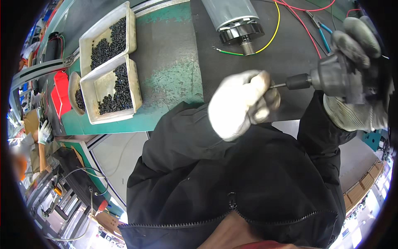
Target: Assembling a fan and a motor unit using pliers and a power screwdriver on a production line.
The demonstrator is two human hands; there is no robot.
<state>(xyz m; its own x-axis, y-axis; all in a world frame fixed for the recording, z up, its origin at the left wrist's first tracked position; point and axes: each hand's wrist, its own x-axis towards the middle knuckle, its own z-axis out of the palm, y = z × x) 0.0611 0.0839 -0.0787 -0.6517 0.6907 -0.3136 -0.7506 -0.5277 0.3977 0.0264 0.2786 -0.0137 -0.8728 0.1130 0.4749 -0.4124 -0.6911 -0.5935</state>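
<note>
Power driver: likely heavy, rigid; best held by its body, right hand wrapped round it; left hand pinching tip of bit.

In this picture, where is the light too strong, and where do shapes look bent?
Head view, middle: the left glove looks nearly washed out, while the tool stands darker; head view, lower right rim: white glare behind, and the brown boxes run in a curve, likely from the fisheye lens.
</note>
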